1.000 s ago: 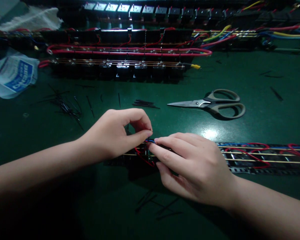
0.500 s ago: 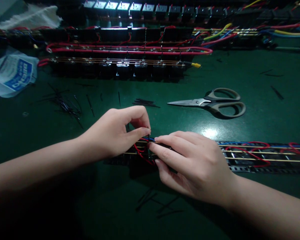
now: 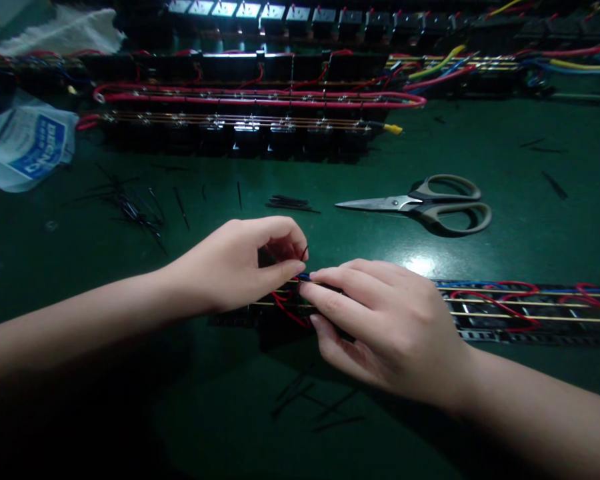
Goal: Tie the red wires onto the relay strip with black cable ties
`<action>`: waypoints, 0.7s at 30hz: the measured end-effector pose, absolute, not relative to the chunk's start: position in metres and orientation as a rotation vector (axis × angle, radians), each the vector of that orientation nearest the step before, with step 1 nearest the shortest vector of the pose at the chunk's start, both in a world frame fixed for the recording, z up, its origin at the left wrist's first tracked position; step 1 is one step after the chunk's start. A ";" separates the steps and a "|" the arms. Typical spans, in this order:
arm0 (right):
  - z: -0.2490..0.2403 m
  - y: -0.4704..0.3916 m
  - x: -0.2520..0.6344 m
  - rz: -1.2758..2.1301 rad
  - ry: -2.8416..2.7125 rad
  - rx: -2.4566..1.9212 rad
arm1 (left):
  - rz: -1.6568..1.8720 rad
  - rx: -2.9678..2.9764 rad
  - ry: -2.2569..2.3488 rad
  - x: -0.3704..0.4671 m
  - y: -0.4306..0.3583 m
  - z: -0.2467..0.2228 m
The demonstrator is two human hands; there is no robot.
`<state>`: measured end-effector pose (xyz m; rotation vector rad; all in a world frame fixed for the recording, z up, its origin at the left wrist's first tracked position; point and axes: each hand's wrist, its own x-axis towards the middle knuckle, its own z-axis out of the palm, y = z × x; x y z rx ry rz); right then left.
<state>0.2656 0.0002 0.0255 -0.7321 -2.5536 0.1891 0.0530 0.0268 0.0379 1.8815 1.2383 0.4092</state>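
Observation:
A long black assembly (image 3: 510,310) with brass-coloured rods and red and blue wires lies across the green table. My left hand (image 3: 250,263) is over its left end, thumb and forefinger pinched on a thin black strip (image 3: 304,254) that stands up from the wires. Close by on the right, my right hand (image 3: 385,320) grips the assembly, fingertips on its top and thumb at the near edge. The part under my right palm is hidden. Red wires (image 3: 285,308) loop between the two hands.
Scissors (image 3: 405,204) lie behind my right hand. Black strips (image 3: 135,210) are scattered at the left, with a small bundle (image 3: 290,203) in the middle and more strips (image 3: 320,407) in front. Wired black assemblies (image 3: 240,100) and a plastic bag (image 3: 35,147) are farther back.
My left hand has shifted slightly right, and its fingertips have parted a little, showing more of the black strip. My right hand is almost unmoved.

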 end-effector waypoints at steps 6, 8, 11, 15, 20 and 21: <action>0.024 0.000 0.266 0.194 -2.552 -0.732 | 0.451 1.867 1.264 0.053 0.027 0.040; 0.024 0.000 0.266 0.196 -2.554 -0.731 | 0.456 1.890 1.260 0.052 0.027 0.041; 0.024 0.000 0.267 0.194 -2.559 -0.731 | 0.455 1.902 1.252 0.051 0.026 0.042; 0.025 -0.001 0.266 0.182 -2.565 -0.734 | 0.471 1.883 1.264 0.050 0.026 0.041; 0.025 -0.001 0.266 0.179 -2.557 -0.735 | 0.473 1.842 1.272 0.051 0.027 0.040; 0.025 -0.001 0.265 0.176 -2.553 -0.733 | 0.470 1.839 1.264 0.051 0.027 0.040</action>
